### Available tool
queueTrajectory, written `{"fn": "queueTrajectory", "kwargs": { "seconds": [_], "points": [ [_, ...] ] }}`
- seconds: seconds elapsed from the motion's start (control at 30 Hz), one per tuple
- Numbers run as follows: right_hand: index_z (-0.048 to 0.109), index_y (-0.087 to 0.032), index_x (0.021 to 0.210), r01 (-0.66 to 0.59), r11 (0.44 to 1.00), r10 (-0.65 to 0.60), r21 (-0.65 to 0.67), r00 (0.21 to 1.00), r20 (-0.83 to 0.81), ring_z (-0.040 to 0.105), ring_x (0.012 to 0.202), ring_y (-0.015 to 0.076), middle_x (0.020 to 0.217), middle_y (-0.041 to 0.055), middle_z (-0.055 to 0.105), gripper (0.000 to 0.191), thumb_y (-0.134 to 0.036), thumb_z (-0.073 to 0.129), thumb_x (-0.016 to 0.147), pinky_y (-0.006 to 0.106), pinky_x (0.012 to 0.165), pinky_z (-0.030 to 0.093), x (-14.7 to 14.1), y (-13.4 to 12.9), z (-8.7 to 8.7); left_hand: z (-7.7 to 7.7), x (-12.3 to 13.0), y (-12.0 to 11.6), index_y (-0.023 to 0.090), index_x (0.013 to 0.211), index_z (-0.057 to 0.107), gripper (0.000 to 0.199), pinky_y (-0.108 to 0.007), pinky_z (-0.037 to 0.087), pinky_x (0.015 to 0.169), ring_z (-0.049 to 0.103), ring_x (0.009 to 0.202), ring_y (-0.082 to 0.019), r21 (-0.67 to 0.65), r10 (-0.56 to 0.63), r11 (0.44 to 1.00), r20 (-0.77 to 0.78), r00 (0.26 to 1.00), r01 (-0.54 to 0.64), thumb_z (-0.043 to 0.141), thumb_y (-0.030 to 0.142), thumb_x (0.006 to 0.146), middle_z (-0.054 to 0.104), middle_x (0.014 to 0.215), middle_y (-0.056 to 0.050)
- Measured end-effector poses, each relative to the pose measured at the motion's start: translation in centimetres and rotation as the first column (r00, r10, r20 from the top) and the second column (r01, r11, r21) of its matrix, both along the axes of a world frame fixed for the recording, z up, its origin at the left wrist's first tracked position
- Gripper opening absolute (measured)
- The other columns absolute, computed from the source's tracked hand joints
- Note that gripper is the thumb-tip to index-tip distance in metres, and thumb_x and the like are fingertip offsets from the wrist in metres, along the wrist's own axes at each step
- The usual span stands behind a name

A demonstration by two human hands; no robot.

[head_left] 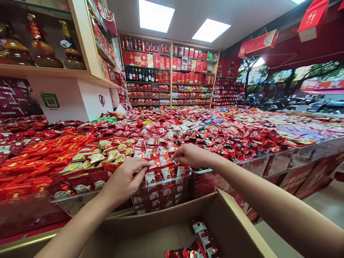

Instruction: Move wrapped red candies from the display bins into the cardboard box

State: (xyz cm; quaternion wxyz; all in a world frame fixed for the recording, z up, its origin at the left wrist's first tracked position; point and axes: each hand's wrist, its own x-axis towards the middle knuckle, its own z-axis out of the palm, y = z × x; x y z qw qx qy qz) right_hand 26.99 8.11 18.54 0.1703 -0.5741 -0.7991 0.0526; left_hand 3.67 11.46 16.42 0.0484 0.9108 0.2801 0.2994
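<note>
Small red-and-white candy packets stand in neat rows in a clear plastic bin. My left hand is at the left side of these rows, thumb and forefinger drawn together at a packet's edge. On the right side, my right hand has its fingers bent down around the edge of the packets; its fingertips are partly hidden. Below both arms is an open cardboard box, with several red-and-white packets lying at its right side.
Gold-and-cream packets and orange-red packets fill bins on the left. Dark red packets spread to the right. Shelves of bottles and red boxes line the back wall. A white pillar stands at left.
</note>
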Motion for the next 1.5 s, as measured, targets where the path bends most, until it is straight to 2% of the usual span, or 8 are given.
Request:
{"fn": "queueTrajectory", "kwargs": {
  "seconds": [0.5,0.83,0.97,1.07,1.17,1.23,1.37,1.5],
  "points": [
    [0.054,-0.013,0.057,-0.069,0.993,0.075,0.097,0.995,-0.063,0.035,0.049,0.0074,0.052,-0.0019,0.045,0.035,-0.034,0.042,0.082,0.02,0.047,0.025,-0.4,-1.0,-1.9,-2.0,-4.0,-1.2,0.023,0.095,0.058,0.019,-0.027,0.04,0.087,0.055,0.093,-0.017,-0.191,0.24,0.964,0.335,0.911,-0.183,0.049,0.029,0.079,0.06,0.098,-0.001],
    [0.057,-0.014,0.069,0.018,0.928,0.06,0.372,0.979,-0.197,0.047,0.062,0.0115,0.064,0.003,0.056,0.022,-0.026,0.043,0.082,0.023,0.06,0.036,-1.6,-6.9,-2.6,-6.4,-5.3,-4.0,0.021,0.095,0.056,0.024,-0.034,0.041,0.082,0.053,0.089,-0.019,0.163,0.06,0.978,0.393,0.918,-0.133,0.05,0.008,0.075,0.056,0.094,-0.005],
    [0.06,-0.015,0.068,-0.331,0.941,0.336,-0.066,0.937,0.097,0.053,0.061,0.0131,0.064,0.0037,0.059,0.015,-0.024,0.05,0.075,0.023,0.058,0.04,-5.8,-9.5,-8.3,-8.0,-5.3,-5.2,0.02,0.098,0.054,0.033,-0.032,0.043,0.075,0.051,0.089,-0.018,0.192,-0.125,0.978,0.21,0.97,0.084,0.048,-0.001,0.073,0.053,0.093,-0.006],
    [0.062,-0.011,0.086,-0.237,0.881,0.375,-0.409,0.877,0.3,0.058,0.068,0.0228,0.08,0.0126,0.062,0.03,-0.034,0.058,0.067,0.029,0.052,0.044,-8.9,-9.1,-15.8,-8.3,-4.7,-5.7,0.019,0.1,0.052,0.036,-0.032,0.044,0.076,0.05,0.09,-0.018,0.202,-0.215,0.96,0.091,0.972,0.193,0.046,-0.004,0.073,0.053,0.094,-0.007],
    [0.052,-0.013,0.11,-0.231,0.882,0.386,-0.411,0.854,0.348,0.055,0.087,0.0322,0.112,0.019,0.051,0.062,-0.034,0.068,0.055,0.036,0.055,0.048,-10.3,-8.6,-22.8,-8.3,-4.6,-5.9,0.018,0.1,0.052,0.034,-0.031,0.044,0.076,0.05,0.09,-0.017,0.196,-0.218,0.959,0.046,0.975,0.205,0.045,-0.004,0.074,0.053,0.095,-0.007],
    [0.055,-0.014,0.106,-0.265,0.921,0.364,-0.286,0.847,0.386,0.05,0.097,0.0356,0.119,0.0187,0.046,0.047,-0.032,0.062,0.063,0.042,0.061,0.048,-10.3,-8.8,-26.0,-8.6,-5.0,-5.8,0.019,0.1,0.053,0.033,-0.031,0.043,0.076,0.05,0.09,-0.017,0.181,-0.195,0.967,0.058,0.979,0.182,0.045,-0.002,0.075,0.053,0.095,-0.007],
    [0.06,-0.013,0.09,-0.301,0.929,0.366,-0.214,0.829,0.424,0.057,0.076,0.0293,0.089,0.0147,0.059,0.025,-0.026,0.057,0.068,0.041,0.057,0.048,-9.9,-9.4,-28.2,-9.3,-5.7,-5.3,0.022,0.098,0.056,0.032,-0.031,0.042,0.079,0.052,0.09,-0.017,0.025,-0.137,0.991,0.165,0.977,0.135,0.046,0.002,0.075,0.055,0.094,-0.006],
    [0.058,-0.011,0.09,-0.306,0.896,0.425,-0.32,0.8,0.424,0.057,0.067,0.0266,0.086,0.0139,0.058,0.039,-0.027,0.067,0.055,0.032,0.047,0.045,-9.7,-8.9,-26.1,-8.9,-5.4,-5.3,0.023,0.092,0.06,0.026,-0.029,0.043,0.079,0.054,0.089,-0.018,-0.135,-0.102,0.982,0.219,0.97,0.134,0.046,0.008,0.076,0.059,0.092,-0.005]
  ]
}}
